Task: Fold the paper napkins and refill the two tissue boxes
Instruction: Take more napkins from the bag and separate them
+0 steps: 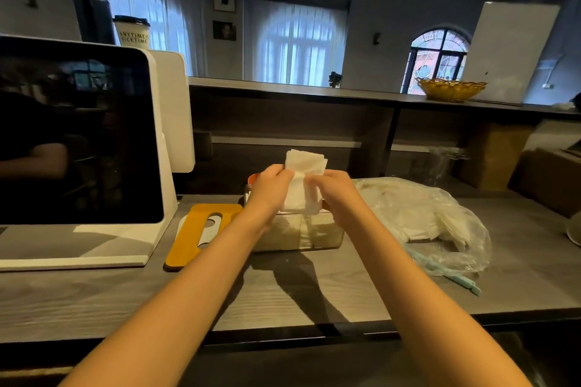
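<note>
Reading "ANYTIME NICETIME" on cup (132,31).

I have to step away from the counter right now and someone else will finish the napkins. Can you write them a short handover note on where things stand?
Left hand and right hand: both grip a small stack of white napkins, held up above the clear tissue box.
The box stands on the grey counter; whether it holds any napkins yet I cannot tell.
Its orange lid lies off, left of it.
The plastic bag of spare napkins lies to the right.
A second box is not clearly in view.
Left: fold this stack, put it in, refill both boxes, close the lids.
</note>
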Demonstrator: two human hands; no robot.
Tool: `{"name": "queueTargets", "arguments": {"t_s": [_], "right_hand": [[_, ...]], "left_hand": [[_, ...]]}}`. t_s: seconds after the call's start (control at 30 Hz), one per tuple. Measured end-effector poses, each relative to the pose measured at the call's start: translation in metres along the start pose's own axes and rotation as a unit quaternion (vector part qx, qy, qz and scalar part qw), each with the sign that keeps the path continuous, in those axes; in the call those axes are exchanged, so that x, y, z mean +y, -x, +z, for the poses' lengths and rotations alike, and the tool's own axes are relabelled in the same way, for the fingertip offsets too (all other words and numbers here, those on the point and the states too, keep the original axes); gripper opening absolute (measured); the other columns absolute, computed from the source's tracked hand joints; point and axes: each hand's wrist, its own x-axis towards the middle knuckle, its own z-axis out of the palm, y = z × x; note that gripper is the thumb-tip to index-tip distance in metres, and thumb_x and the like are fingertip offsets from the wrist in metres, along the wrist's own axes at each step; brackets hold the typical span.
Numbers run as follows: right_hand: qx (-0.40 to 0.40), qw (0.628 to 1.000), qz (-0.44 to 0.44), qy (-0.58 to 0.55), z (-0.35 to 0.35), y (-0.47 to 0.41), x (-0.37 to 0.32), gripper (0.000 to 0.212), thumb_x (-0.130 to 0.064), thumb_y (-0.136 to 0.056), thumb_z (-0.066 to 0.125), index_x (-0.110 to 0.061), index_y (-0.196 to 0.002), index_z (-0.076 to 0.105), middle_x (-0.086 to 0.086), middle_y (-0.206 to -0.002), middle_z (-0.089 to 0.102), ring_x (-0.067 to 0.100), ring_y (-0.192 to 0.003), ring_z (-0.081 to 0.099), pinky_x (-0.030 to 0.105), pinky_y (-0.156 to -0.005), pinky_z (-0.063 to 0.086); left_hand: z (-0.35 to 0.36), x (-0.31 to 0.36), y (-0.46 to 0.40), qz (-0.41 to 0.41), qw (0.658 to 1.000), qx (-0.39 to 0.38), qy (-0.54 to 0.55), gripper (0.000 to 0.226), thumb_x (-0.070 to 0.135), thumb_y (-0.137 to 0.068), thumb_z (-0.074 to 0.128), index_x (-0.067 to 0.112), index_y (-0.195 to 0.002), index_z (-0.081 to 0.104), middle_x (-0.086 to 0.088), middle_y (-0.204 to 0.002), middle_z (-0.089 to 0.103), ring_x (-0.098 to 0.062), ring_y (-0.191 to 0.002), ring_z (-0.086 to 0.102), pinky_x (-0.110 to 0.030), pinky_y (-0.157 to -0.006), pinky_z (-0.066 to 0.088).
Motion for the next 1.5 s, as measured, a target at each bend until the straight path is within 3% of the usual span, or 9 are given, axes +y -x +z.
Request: {"name": "queueTargets", "arguments": {"t_s": [0.13,0.33,0.77,1.0,1.13,1.2,1.33,1.4,1.5], "right_hand": [[0.008,0.992,0.083,0.097,0.004,-0.040,-0.004,0.027,-0.017,-0.096,0.062,-0.006,-0.121,0.058,0.010,-0.108,0.059,0.022,-0.089,0.060,0.029,-0.069,0.052],[-0.074,0.946,0.143,0.282,0.012,-0.060,-0.001,0.041,-0.022,-0.100,0.059,-0.004,-0.135,0.053,0.015,-0.133,0.056,0.029,-0.122,0.057,0.039,-0.105,0.048],[-0.148,0.899,0.077,0.404,0.030,-0.067,0.013,0.040,-0.031,-0.099,0.061,-0.012,-0.133,0.055,0.004,-0.112,0.055,0.023,-0.106,0.056,0.031,-0.087,0.047],[-0.087,0.935,0.055,0.338,0.025,-0.070,0.000,0.040,-0.030,-0.100,0.057,-0.006,-0.132,0.052,0.011,-0.110,0.060,0.025,-0.094,0.067,0.033,-0.078,0.059],[-0.155,0.937,0.126,0.288,0.023,-0.061,0.007,0.049,-0.037,-0.106,0.044,-0.005,-0.142,0.045,0.014,-0.130,0.063,0.028,-0.109,0.063,0.036,-0.082,0.052],[-0.157,0.942,0.123,0.270,0.022,-0.061,0.009,0.047,-0.038,-0.106,0.041,-0.005,-0.140,0.047,0.014,-0.131,0.063,0.029,-0.109,0.063,0.035,-0.081,0.051],[-0.068,0.974,0.042,0.212,0.021,-0.065,0.007,0.042,-0.035,-0.106,0.042,-0.003,-0.128,0.056,0.015,-0.117,0.065,0.026,-0.096,0.066,0.034,-0.077,0.058],[-0.125,0.978,0.081,0.143,0.022,-0.062,0.004,0.049,-0.042,-0.106,0.038,-0.005,-0.135,0.053,0.018,-0.128,0.061,0.030,-0.107,0.064,0.040,-0.084,0.057],[-0.251,0.937,0.164,0.178,0.026,-0.057,0.001,0.070,-0.061,-0.102,0.030,-0.010,-0.149,0.040,0.023,-0.147,0.046,0.041,-0.132,0.048,0.052,-0.104,0.048]], "left_hand": [[-0.010,0.005,-0.021,-0.104,0.990,0.000,0.095,0.045,0.041,-0.106,0.041,0.017,-0.145,0.045,-0.011,-0.147,0.048,-0.030,-0.134,0.048,-0.047,-0.109,0.041],[-0.023,-0.004,-0.041,-0.253,0.956,0.018,0.149,0.065,0.045,-0.103,0.047,0.016,-0.157,0.026,-0.016,-0.162,0.025,-0.039,-0.147,0.029,-0.053,-0.117,0.032],[-0.028,-0.010,-0.051,-0.251,0.960,-0.004,0.125,0.056,0.039,-0.106,0.043,0.012,-0.153,0.029,-0.015,-0.159,0.031,-0.041,-0.142,0.035,-0.048,-0.115,0.034],[-0.025,-0.009,-0.048,-0.243,0.963,0.004,0.115,0.055,0.040,-0.106,0.041,0.012,-0.152,0.031,-0.016,-0.159,0.031,-0.041,-0.142,0.035,-0.050,-0.115,0.034],[-0.026,-0.005,-0.040,-0.238,0.964,-0.007,0.115,0.049,0.038,-0.108,0.039,0.008,-0.147,0.036,-0.019,-0.137,0.050,-0.040,-0.119,0.053,-0.044,-0.100,0.047],[-0.026,-0.005,-0.040,-0.243,0.963,-0.009,0.117,0.051,0.038,-0.107,0.039,0.009,-0.149,0.035,-0.018,-0.150,0.041,-0.040,-0.131,0.047,-0.046,-0.108,0.041],[-0.025,-0.005,-0.037,-0.228,0.968,-0.007,0.103,0.056,0.047,-0.107,0.035,0.009,-0.149,0.035,-0.012,-0.135,0.047,-0.035,-0.107,0.057,-0.042,-0.102,0.042],[-0.024,-0.008,-0.039,-0.219,0.972,-0.006,0.087,0.064,0.053,-0.106,0.031,0.012,-0.154,0.030,-0.016,-0.154,0.038,-0.039,-0.136,0.044,-0.048,-0.112,0.037],[-0.022,-0.009,-0.036,-0.199,0.978,0.009,0.064,0.065,0.056,-0.106,0.027,0.013,-0.155,0.031,-0.018,-0.159,0.033,-0.039,-0.143,0.036,-0.050,-0.116,0.034]]}}
